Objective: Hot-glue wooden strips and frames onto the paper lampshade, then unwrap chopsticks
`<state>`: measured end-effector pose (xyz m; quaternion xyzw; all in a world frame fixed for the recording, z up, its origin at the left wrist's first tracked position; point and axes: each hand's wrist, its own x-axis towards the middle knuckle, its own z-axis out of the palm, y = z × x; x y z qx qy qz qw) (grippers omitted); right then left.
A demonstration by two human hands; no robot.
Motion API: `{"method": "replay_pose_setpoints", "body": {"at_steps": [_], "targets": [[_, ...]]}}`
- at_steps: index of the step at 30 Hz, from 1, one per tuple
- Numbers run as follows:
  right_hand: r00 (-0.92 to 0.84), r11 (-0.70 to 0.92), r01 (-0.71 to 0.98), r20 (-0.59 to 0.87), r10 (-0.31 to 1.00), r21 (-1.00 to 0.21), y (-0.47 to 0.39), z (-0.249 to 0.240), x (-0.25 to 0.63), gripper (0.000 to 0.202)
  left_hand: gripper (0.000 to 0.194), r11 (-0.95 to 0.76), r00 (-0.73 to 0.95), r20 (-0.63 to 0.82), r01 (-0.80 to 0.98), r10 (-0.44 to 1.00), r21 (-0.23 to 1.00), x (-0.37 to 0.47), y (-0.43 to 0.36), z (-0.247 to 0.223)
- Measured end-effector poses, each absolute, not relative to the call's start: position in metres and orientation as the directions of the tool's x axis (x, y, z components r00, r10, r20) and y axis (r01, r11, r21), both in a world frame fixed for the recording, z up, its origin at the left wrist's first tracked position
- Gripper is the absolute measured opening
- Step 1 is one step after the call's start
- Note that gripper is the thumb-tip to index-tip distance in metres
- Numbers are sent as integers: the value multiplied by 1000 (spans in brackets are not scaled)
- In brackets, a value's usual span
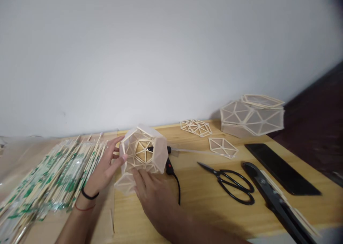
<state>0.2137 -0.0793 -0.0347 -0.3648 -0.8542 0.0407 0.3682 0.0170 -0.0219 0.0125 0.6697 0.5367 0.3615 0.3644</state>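
A pale faceted shell (160, 149) of thin sticks and translucent panels stands on the wooden table, its open side facing me. My left hand (108, 167) grips its left rim, thumb on the near edge and fingers behind. My right hand (154, 194) is at the lower front rim, fingers bent over the edge where a panel (125, 183) sticks out to the lower left; its fingertips are partly hidden. A black glue gun (169, 167) with a cord lies behind and right of the shell, its tip visible through the framework.
Wrapped bundles of sticks (69, 169) lie at left. Flat stick frames (196, 127) and a panelled polygon (223, 147) rest behind. Black scissors (233, 185), a long black cutter (270, 194) and a dark slab (281, 169) lie right. A larger faceted shell (252, 119) stands at the back right.
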Motion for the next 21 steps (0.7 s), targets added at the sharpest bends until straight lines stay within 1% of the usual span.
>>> {"method": "replay_pose_setpoints", "body": {"at_steps": [3,5,6,7,8,9,10,11,12,13,14,16,19,21], "targets": [[-551,729,648,524,649,-222,-84,-26,219,30,64,-136,108,96,485,990,864,18,-21,12],[-621,787,578,509,596,-216,-93,-5,230,22,64,-123,87,91,497,992,859,18,-22,13],[-660,819,520,493,567,-245,-98,8,239,20,64,-117,78,90,499,993,859,18,-22,14],[-675,848,442,515,528,-291,-101,22,250,16,64,-113,69,90,499,994,859,18,-21,14],[-632,843,394,559,537,-365,-103,35,262,9,64,-109,58,92,497,994,861,17,-21,14],[-525,801,378,606,598,-464,-100,46,277,10,64,-105,41,98,493,994,864,16,-20,13],[-392,724,400,610,689,-561,-94,55,292,14,64,-102,18,107,487,994,868,15,-19,13],[-229,632,445,601,765,-634,-84,60,309,20,63,-97,-7,115,476,993,874,14,-17,12],[-59,511,462,549,834,-725,-70,61,325,20,62,-90,-33,118,461,992,883,13,-16,11],[117,393,436,484,867,-810,-53,59,341,16,62,-81,-54,117,441,992,894,12,-14,11],[255,298,389,413,874,-872,-35,53,356,15,63,-68,-68,106,418,992,906,11,-13,11],[300,206,398,339,892,-894,4,35,379,19,64,-26,-72,57,378,996,925,10,-11,13],[265,102,466,249,932,-879,47,7,398,27,66,31,-77,-3,367,997,930,8,-10,22],[224,61,537,212,951,-841,60,-4,406,31,67,29,-92,7,387,996,921,8,-11,30]]}}
